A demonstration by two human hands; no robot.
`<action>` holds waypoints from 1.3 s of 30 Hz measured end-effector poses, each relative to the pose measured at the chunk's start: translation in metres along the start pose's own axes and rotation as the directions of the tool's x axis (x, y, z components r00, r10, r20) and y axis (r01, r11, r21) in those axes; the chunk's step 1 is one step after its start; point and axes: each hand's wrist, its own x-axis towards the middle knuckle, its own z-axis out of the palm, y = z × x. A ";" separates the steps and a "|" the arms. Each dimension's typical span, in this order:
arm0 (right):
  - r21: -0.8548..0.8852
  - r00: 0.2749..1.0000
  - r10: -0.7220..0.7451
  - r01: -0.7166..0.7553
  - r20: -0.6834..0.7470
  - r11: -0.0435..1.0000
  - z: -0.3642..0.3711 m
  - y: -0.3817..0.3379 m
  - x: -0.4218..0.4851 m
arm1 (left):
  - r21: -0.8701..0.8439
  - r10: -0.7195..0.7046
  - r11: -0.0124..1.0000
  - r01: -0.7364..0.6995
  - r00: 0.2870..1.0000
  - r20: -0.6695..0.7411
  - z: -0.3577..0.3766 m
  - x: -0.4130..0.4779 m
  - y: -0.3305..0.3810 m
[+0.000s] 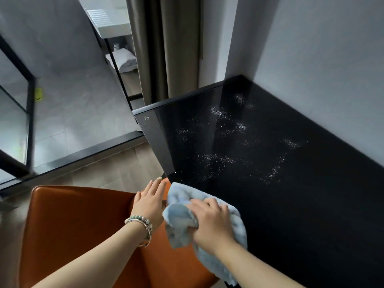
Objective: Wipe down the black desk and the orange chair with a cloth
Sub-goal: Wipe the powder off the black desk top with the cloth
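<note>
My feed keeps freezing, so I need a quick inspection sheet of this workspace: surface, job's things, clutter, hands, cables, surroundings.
Surface: black desk, glossy, white specks scattered across its middle.
Job's things: light blue cloth bunched on the desk's near corner; orange chair beside the desk.
Clutter: nothing seen.
Hands: right hand grips the cloth; left hand lies flat on the chair, fingers straight.
Cables: nothing seen.
Surroundings: grey wall, curtain, black-framed glass partition.
</note>
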 end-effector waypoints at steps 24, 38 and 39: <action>0.026 0.981 0.130 -0.135 0.141 0.990 -0.015 0.056 -0.013 | 0.040 0.125 0.992 -0.122 0.989 -0.079 -0.002 0.015 0.034; -0.050 0.953 0.286 -0.282 0.104 0.958 -0.028 0.093 -0.043 | 0.023 0.234 0.972 -0.234 0.972 -0.020 0.011 0.034 0.096; 0.015 0.970 0.221 -0.224 0.097 0.975 -0.031 0.089 -0.041 | 0.021 0.239 0.971 -0.239 0.971 -0.020 0.011 0.037 0.100</action>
